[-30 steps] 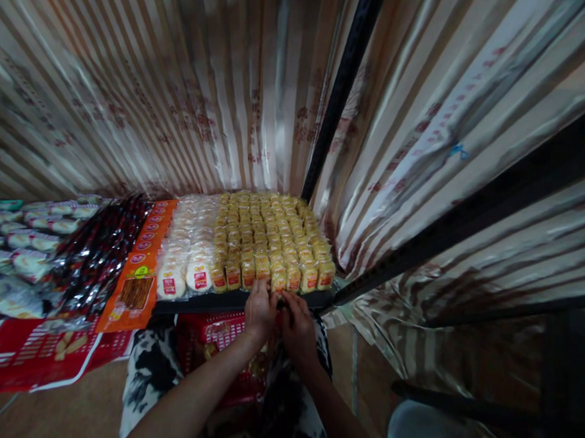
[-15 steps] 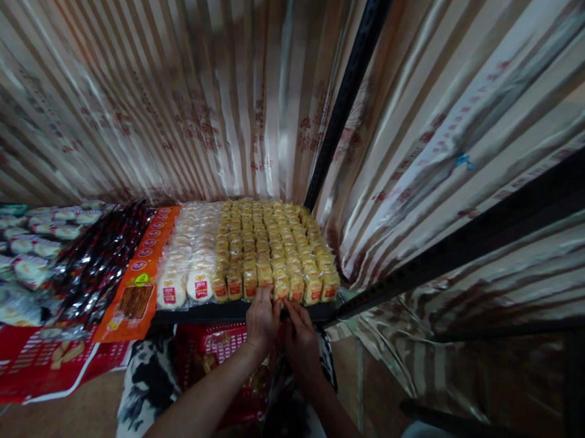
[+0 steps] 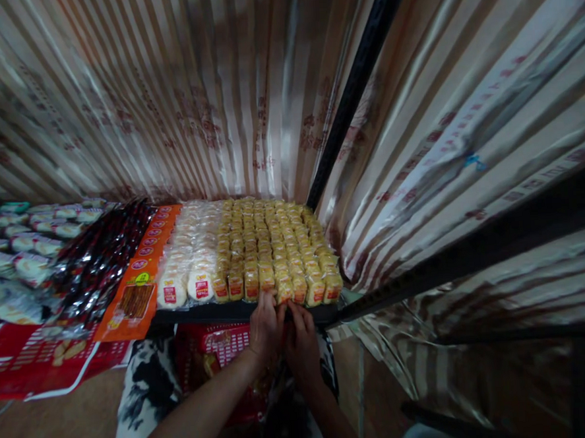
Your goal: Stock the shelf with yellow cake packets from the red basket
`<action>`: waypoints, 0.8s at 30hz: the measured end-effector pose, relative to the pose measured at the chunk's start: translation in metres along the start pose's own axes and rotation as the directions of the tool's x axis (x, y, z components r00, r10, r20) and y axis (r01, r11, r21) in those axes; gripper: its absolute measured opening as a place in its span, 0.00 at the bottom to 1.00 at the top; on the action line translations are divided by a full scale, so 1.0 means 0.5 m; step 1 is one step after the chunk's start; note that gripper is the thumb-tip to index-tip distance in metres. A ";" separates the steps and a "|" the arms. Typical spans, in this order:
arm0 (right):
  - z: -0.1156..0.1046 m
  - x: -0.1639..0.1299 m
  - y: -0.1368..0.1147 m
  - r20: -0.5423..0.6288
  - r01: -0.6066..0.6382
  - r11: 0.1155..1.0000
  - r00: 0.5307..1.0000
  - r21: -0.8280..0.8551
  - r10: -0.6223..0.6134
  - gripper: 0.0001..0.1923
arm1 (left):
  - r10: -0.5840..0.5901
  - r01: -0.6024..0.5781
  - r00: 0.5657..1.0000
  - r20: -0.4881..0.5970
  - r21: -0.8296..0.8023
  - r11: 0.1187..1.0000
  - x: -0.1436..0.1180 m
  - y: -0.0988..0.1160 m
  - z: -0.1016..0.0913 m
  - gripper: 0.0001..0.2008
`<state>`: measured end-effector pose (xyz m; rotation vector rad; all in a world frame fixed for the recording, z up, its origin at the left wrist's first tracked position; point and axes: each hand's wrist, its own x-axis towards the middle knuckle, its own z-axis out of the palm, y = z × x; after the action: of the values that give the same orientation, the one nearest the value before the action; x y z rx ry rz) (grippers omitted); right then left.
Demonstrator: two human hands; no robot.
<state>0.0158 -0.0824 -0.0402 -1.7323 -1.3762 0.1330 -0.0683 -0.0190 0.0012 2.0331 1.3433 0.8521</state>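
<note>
Rows of small yellow wrapped cakes stand packed together at the right end of a black shelf. My left hand is at the shelf's front edge, its fingers closed against a yellow cake in the front row. Close beside it, my right hand has bent fingers pressed at the lower front of the same cake. The fingertips nearly meet there and partly hide the wrapper. Left of the yellow cakes are rows of white round wrapped cakes with red labels.
An orange packet, dark shiny packets and white packets extend leftward. Below the shelf, a red basket sits between my legs. Striped plastic sheeting hangs behind, and a black post rises at the right corner.
Both hands stay at the front-row yellow cake with only small finger movements. My left hand has shifted slightly right and down. The view has tilted a little.
</note>
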 end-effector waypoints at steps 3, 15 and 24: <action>-0.002 0.003 0.000 0.016 0.012 1.000 1.000 -0.004 -0.011 0.23 | -0.032 0.032 0.999 0.012 -0.038 0.999 0.003 0.000 0.003 0.07; -0.007 -0.001 -0.013 -0.003 -0.008 1.000 1.000 0.007 0.008 0.20 | -0.027 0.024 1.000 -0.016 -0.131 0.991 -0.017 -0.009 0.003 0.06; -0.007 -0.046 -0.034 0.030 -0.060 0.998 0.998 0.001 0.060 0.15 | -0.075 0.080 0.995 0.060 -0.076 0.994 -0.039 -0.009 -0.020 0.09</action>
<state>-0.0032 -0.1036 -0.0363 -1.7777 -1.3450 0.1938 -0.0844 -0.0344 0.0003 1.9183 1.3277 0.7942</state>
